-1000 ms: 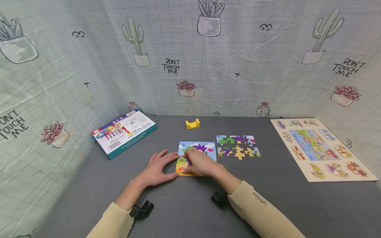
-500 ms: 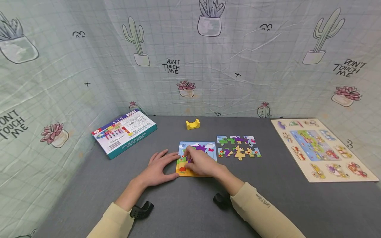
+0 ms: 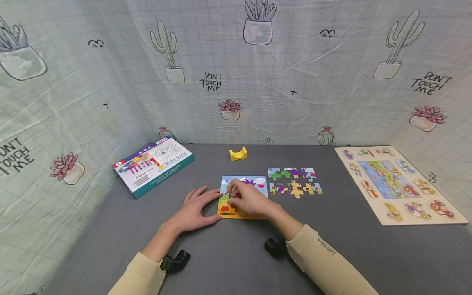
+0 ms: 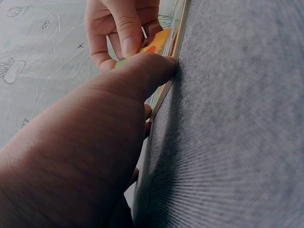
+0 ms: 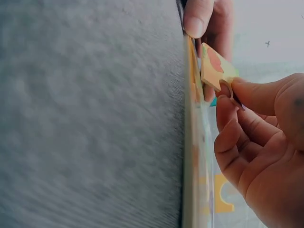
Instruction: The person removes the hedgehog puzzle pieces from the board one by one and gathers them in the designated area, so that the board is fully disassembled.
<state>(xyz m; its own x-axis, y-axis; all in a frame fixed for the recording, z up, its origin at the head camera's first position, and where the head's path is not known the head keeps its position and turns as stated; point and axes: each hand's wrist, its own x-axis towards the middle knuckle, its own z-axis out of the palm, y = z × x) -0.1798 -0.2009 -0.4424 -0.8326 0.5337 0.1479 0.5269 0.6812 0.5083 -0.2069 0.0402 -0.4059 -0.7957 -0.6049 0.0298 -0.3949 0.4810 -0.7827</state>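
My right hand (image 3: 248, 200) pinches a yellow-and-green puzzle piece (image 5: 216, 69) with a red patch between thumb and fingertips. The piece is tilted, raised over the lower left corner of the small jigsaw board (image 3: 262, 192). Part of the board's purple-and-blue picture lies hidden under this hand. My left hand (image 3: 193, 209) rests at the board's left edge, fingers spread, with the thumb (image 4: 159, 69) touching its lower left corner. To the right of the board, several loose jigsaw pieces (image 3: 296, 189) lie in two rows on the grey table.
A yellow curved block (image 3: 238, 154) stands behind the board. At the far left lies a flat boxed set (image 3: 155, 166) with a teal side. A large wooden picture board (image 3: 376, 205) lies at the right. Printed cloth (image 3: 199, 49) encloses the back and sides.
The right fingers have drawn up the lower left puzzle piece, which now shows tilted with its red patch in view. The left hand has stayed in place.
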